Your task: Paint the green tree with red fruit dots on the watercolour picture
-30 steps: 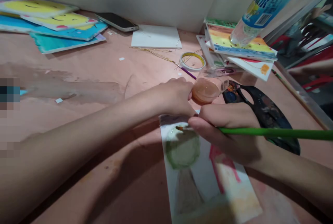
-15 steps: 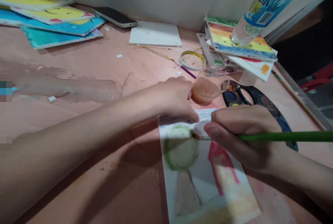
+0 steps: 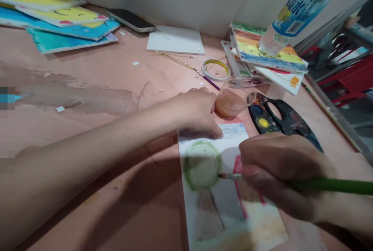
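Observation:
My right hand (image 3: pixel 279 173), somewhat blurred, is closed around a paintbrush (image 3: pixel 335 185) with a green handle. The brush's brown tip is at the right edge of a green painted circle (image 3: pixel 203 165) on a small white painting (image 3: pixel 230 200). Below the circle is a grey-brown trunk shape, with red lines to its right. My left hand (image 3: pixel 201 109) lies at the painting's top edge, thumb on the surface and spread from the fingers. Those fingers are beside a clear cup of brownish water (image 3: pixel 231 99); I cannot tell whether they touch it. A black paint palette (image 3: pixel 287 117) lies behind my right hand.
A roll of tape (image 3: pixel 216 69), a purple-handled brush (image 3: pixel 210 82) and a blank white panel (image 3: pixel 175 40) lie farther back. A bottle (image 3: pixel 294 18) stands on stacked paintings (image 3: pixel 266 47) at the right. A phone (image 3: pixel 131 20) rests near more paintings (image 3: pixel 72 29) at the left.
My right hand and the brush have moved down toward me, and the tip is lower along the circle's right side. More of the palette shows. My left hand has stayed in place.

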### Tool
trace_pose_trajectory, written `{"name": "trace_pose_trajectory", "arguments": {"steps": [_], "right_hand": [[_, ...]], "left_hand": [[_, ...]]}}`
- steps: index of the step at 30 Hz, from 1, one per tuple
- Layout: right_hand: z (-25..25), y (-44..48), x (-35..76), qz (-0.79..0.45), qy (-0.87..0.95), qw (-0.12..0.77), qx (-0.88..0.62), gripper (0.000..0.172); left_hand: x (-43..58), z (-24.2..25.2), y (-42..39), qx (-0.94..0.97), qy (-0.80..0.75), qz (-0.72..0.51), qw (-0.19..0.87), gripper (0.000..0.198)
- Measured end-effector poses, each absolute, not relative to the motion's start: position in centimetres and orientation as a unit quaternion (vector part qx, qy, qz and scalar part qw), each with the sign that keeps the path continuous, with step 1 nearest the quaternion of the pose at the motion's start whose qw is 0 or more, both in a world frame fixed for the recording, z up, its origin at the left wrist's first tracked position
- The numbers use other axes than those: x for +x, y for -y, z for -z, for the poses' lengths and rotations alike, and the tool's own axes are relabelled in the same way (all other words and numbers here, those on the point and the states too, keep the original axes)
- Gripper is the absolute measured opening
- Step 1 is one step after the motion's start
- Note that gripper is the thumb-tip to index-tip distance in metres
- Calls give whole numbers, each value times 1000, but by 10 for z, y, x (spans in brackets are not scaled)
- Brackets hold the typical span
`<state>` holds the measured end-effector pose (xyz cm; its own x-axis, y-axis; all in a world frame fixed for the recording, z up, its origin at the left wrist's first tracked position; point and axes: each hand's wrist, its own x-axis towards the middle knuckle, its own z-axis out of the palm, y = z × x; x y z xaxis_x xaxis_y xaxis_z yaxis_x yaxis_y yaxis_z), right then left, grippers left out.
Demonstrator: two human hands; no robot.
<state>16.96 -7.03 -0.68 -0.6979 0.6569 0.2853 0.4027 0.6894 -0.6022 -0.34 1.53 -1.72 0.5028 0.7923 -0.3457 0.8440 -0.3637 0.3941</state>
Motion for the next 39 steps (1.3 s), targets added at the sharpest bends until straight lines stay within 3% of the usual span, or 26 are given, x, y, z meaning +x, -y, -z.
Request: {"name": "trace_pose_trajectory", "arguments": {"steps": [9, 15, 23, 39], "right_hand": [[4, 71, 167, -251, 892, 222, -303, 45], [11, 77, 166, -326, 879, 235, -258, 44], [8, 73, 168, -299, 887, 206, -286, 43], [-1, 70, 168, -166, 898, 253, -319, 49]], "left_hand": [[-5, 16, -14, 826, -494, 53, 265, 60], [-5, 17, -14, 831, -492, 53, 255, 61], [-6, 18, -15, 832, -489, 45, 256, 62], [-7, 19, -15, 833, -484, 44, 263, 60]]}}
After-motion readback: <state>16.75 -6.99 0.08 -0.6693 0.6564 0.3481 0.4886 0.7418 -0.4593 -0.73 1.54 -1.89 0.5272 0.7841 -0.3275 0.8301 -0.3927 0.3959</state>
